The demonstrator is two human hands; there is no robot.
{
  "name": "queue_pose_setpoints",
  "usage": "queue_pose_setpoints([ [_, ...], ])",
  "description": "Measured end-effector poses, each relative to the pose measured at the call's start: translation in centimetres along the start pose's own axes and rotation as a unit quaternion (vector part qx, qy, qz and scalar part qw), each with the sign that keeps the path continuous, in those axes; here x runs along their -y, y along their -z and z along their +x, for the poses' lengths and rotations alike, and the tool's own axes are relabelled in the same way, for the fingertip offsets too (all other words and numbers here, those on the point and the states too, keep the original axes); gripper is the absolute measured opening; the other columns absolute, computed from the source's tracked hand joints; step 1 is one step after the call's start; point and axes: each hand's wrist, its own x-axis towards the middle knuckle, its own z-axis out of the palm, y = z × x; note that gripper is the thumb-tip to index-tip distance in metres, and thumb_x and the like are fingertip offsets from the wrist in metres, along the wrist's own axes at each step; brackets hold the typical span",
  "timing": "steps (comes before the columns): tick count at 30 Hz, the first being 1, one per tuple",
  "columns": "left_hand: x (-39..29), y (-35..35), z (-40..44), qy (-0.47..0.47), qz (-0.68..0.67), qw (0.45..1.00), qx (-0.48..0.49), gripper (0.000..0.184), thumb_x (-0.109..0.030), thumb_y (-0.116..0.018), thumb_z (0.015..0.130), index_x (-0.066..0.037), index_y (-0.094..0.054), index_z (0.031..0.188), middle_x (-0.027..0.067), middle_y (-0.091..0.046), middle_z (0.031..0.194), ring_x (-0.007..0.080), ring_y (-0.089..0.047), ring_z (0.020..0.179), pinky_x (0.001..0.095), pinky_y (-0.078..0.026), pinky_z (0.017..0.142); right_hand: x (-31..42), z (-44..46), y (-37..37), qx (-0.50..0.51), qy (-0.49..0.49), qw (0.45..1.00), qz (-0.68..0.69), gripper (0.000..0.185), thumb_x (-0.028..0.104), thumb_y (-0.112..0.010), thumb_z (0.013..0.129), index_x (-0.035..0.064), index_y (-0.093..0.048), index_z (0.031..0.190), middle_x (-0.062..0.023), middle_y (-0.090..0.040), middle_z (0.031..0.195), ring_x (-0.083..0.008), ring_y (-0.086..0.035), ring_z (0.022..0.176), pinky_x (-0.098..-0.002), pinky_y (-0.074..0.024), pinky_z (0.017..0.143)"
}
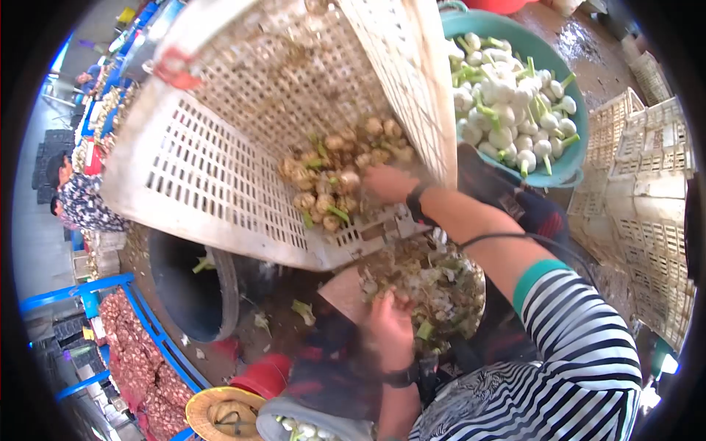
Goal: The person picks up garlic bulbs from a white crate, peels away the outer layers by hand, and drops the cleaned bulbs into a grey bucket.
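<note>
My right hand (388,184) reaches into a tipped white plastic crate (213,158) and is at the heap of dirty, untrimmed garlic bulbs (323,180). Its fingers are blurred and partly hidden among the bulbs, so its grip cannot be made out. My left hand (390,327) is lower, beside a pile of garlic skins and trimmings (434,283). The left fingers are curled, and whatever they hold is too blurred to name. Both wrists wear dark bands. Near my right arm stands a green tub (581,140) heaped with cleaned white garlic bulbs (507,110).
A black bucket (191,287) lies at the left, near a red bucket (265,375). A straw hat (224,415) and a grey bucket (316,415) with garlic are at the bottom. White crates (632,184) stand at the right. Another person (88,198) is at the far left.
</note>
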Motion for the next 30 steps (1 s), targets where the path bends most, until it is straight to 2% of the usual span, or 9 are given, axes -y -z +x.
queue_pose_setpoints([
  [5, 1.0, 2.6, 1.4, 0.077, -0.148, 0.986, 0.001, 0.03, -0.01, -0.062, 0.078, -0.002, -0.056, 0.106, 0.0101, -0.059, 0.097, 0.0268, -0.057, 0.087, 0.0373, -0.048, 0.078, 0.7, 1.0, -0.5, 0.004, -0.045, 0.999, -0.021, 0.013, 0.011, -0.054, 0.071, 0.0059, -0.067, 0.071, -0.014, -0.064, 0.08, -0.0286, -0.062, 0.074, -0.0399, -0.0523, 0.064],
  [6, 0.6, 2.4, -0.2, -0.045, 0.172, 0.984, 0.02, 0.04, -0.021, -0.066, 0.082, 0.005, -0.051, 0.109, 0.0018, -0.056, 0.072, 0.015, -0.038, 0.053, 0.0369, -0.04, 0.051, 1.3, 0.7, 0.0, -0.021, -0.05, 0.998, 0.015, 0.014, 0.011, -0.054, 0.071, 0.0053, -0.067, 0.073, -0.014, -0.063, 0.083, -0.0295, -0.061, 0.08, -0.0393, -0.0517, 0.07],
  [8, 0.0, 2.0, 0.2, -0.14, 0.221, 0.96, 0.096, 0.025, -0.021, -0.053, 0.091, 0.005, -0.054, 0.094, 0.0034, -0.056, 0.073, 0.0163, -0.041, 0.056, 0.035, -0.036, 0.048, 3.1, 0.2, 2.8, -0.084, -0.137, 0.981, 0.11, 0.015, 0.008, -0.058, 0.068, 0.0018, -0.066, 0.079, -0.0152, -0.061, 0.083, -0.0332, -0.059, 0.087, -0.0404, -0.049, 0.078],
  [10, -3.2, -2.0, -0.3, 0.1, -0.111, 0.987, -0.058, 0.013, -0.008, -0.05, 0.089, 0.004, -0.056, 0.088, 0.0054, -0.056, 0.073, 0.0188, -0.044, 0.055, 0.0307, -0.036, 0.048, 4.1, -0.3, 5.3, -0.17, -0.157, 0.959, 0.164, 0.015, 0.006, -0.057, 0.067, -0.0005, -0.062, 0.08, -0.0188, -0.059, 0.084, -0.0353, -0.059, 0.084, -0.0416, -0.0499, 0.073],
  [13, -3.5, -1.9, 0.6, -0.277, 0.319, 0.906, 0.025, 0.027, -0.008, -0.057, 0.087, 0.004, -0.056, 0.112, 0.016, -0.055, 0.114, 0.0232, -0.055, 0.087, 0.0348, -0.048, 0.072, 6.0, -1.5, 8.6, -0.14, -0.207, 0.934, 0.254, 0.017, 0.005, -0.056, 0.067, 0.0027, -0.065, 0.082, -0.0198, -0.062, 0.08, -0.0368, -0.061, 0.08, -0.0432, -0.0487, 0.07],
  [16, -6.1, -5.8, -1.1, -0.241, 0.306, 0.92, -0.037, 0.04, -0.009, -0.058, 0.087, 0.004, -0.049, 0.124, 0.0178, -0.046, 0.129, 0.0265, -0.053, 0.101, 0.0378, -0.048, 0.08, 11.3, -6.6, 14.2, -0.138, -0.179, 0.871, 0.436, 0.024, 0.0, -0.049, 0.064, 0.0011, -0.064, 0.083, -0.0189, -0.063, 0.079, -0.0344, -0.061, 0.077, -0.0413, -0.0475, 0.066],
  [21, -4.9, -2.1, -0.1, -0.315, 0.378, 0.87, 0.038, 0.048, -0.011, -0.066, 0.083, 0.005, -0.048, 0.124, 0.0192, -0.052, 0.121, 0.0288, -0.056, 0.099, 0.0385, -0.049, 0.077, 16.4, -12.5, 15.6, -0.076, -0.142, 0.795, 0.584, 0.038, 0.001, -0.049, 0.07, 0.0017, -0.062, 0.105, -0.0186, -0.062, 0.104, -0.0248, -0.057, 0.101, -0.0329, -0.0431, 0.087],
  [25, -6.2, -6.0, -5.9, -0.421, 0.504, 0.754, -0.025, 0.039, -0.019, -0.071, 0.08, 0.007, -0.059, 0.107, 0.0194, -0.065, 0.089, 0.0278, -0.062, 0.076, 0.0371, -0.05, 0.069, 18.9, -15.7, 14.6, -0.124, -0.127, 0.718, 0.674, 0.058, 0.031, -0.063, 0.084, -0.008, -0.047, 0.124, -0.0168, -0.052, 0.126, -0.0237, -0.048, 0.118, -0.0306, -0.0382, 0.098],
  [30, -4.7, -3.1, -4.6, -0.566, 0.525, 0.635, 0.024, 0.043, -0.029, -0.075, 0.075, 0.005, -0.062, 0.097, 0.0198, -0.065, 0.078, 0.0313, -0.063, 0.066, 0.0377, -0.05, 0.059, 22.2, -18.7, 13.5, -0.248, -0.125, 0.76, 0.588, 0.036, 0.025, -0.06, 0.082, -0.0071, -0.046, 0.085, -0.019, -0.051, 0.073, -0.0222, -0.043, 0.069, -0.0387, -0.0393, 0.065],
])
